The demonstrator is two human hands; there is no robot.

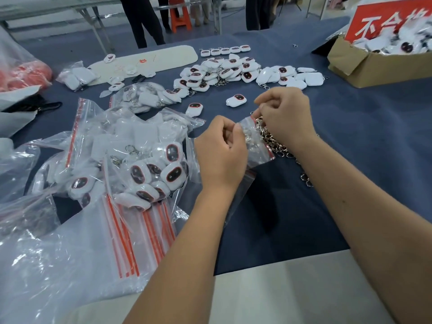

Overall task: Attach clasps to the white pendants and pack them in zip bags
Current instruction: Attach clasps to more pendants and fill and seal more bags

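My left hand point(219, 153) and my right hand point(284, 115) both pinch a small clear zip bag point(256, 146) with a red seal strip, held above the dark blue table point(374, 127). Metal shows through the bag's plastic; what it is I cannot tell. A heap of silver clasps point(278, 146) lies under my right hand. Two loose white pendants point(236, 100) point(194, 109) with dark red-rimmed faces lie just beyond my hands. A big pile of pendants with clasps point(233, 71) sits farther back. Filled zip bags point(149, 169) lie at my left.
A stack of flat zip bags point(131, 230) lies at the lower left on loose plastic. A cardboard box point(378, 64) of pendants with a red sign stands at the back right. A white board point(149, 59) lies at the back. People's legs and a red stool stand beyond the table.
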